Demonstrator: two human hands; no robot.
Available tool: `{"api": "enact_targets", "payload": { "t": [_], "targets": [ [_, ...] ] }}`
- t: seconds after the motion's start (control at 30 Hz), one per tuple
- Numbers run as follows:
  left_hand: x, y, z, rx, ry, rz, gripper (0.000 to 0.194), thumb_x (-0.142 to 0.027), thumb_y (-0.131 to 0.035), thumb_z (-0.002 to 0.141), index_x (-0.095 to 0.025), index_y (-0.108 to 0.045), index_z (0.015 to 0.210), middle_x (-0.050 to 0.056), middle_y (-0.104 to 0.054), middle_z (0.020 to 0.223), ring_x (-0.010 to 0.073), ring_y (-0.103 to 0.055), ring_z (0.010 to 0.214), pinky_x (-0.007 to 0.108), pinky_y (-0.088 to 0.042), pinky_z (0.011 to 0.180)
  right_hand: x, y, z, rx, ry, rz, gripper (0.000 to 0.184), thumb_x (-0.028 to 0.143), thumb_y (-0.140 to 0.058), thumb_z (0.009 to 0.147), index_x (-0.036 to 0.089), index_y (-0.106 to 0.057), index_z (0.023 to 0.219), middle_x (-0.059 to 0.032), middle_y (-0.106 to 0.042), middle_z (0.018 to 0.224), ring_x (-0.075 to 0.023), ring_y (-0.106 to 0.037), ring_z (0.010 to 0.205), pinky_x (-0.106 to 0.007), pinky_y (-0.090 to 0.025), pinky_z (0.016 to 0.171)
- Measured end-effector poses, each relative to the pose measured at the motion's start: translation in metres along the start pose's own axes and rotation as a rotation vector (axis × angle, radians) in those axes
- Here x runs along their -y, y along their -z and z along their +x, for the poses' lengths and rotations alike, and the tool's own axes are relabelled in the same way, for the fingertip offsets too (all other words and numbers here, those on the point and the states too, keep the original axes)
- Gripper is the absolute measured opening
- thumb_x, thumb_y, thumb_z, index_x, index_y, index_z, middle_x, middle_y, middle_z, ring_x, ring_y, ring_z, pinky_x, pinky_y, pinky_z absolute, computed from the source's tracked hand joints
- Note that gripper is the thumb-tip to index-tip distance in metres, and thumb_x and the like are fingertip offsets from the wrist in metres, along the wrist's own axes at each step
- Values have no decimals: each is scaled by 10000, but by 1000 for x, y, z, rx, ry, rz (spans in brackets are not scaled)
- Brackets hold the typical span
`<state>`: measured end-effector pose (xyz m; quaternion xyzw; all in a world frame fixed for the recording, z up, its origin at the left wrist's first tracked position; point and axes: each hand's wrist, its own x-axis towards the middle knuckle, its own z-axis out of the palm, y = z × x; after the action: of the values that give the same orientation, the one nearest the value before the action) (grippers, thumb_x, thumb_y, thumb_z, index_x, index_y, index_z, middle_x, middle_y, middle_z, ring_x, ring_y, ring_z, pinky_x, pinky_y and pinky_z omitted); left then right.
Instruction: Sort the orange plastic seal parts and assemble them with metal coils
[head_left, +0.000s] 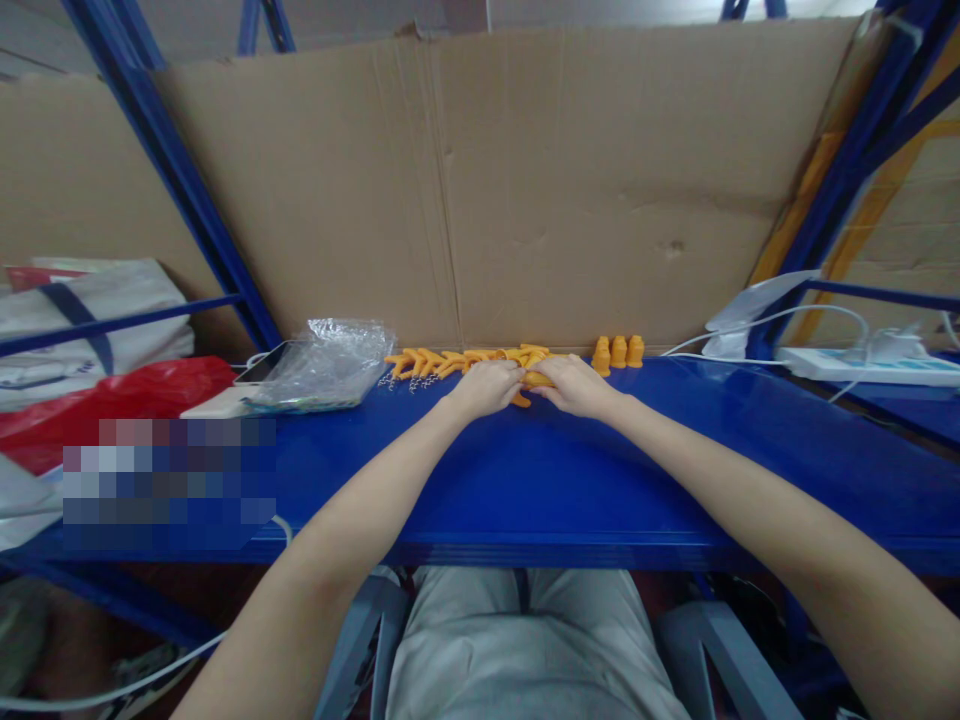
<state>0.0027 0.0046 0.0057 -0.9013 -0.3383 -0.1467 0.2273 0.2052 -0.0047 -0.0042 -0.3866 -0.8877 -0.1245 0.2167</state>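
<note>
Both my hands meet over the far middle of the blue table. My left hand (489, 388) has its fingers closed at the left end of an orange plastic part (537, 379). Curled around the right side of the same part is my right hand (576, 386). The fingers cover much of it, so its full shape is hidden. Behind and to the left lies a row of orange Y-shaped pieces (427, 362). Small dark metal bits (421, 383), perhaps springs or screws, lie in front of that row. To the right stand three orange bottle-shaped pieces (619, 353).
A clear plastic bag (330, 362) and a red bag (120, 400) lie on the left. A white power strip (870, 365) with cables sits on the right. Cardboard (570, 190) walls off the back, between blue metal posts (191, 200).
</note>
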Motion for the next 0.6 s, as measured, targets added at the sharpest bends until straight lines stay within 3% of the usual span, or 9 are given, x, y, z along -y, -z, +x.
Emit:
{"api": "enact_targets", "payload": {
  "t": [0.37,0.6],
  "targets": [
    [0,-2,1,22,22,-5,280,-175,-472,913,-120,-725,1018,147,-736,1010,250,-707,929,336,-557,755,11,4,0,36,-3,-200,269,296,-443,998,135,-637,1091,-160,-723,1068,-271,-619,1031,-353,-316,822],
    [-1,3,0,-6,120,-22,275,-223,-475,935,-131,-726,1000,141,-749,990,245,-711,925,319,-552,763,1,7,-2,-86,41,-316,210,183,-477,934,144,-612,1090,-151,-704,1033,-274,-579,982,-367,-292,831]
  ]
}}
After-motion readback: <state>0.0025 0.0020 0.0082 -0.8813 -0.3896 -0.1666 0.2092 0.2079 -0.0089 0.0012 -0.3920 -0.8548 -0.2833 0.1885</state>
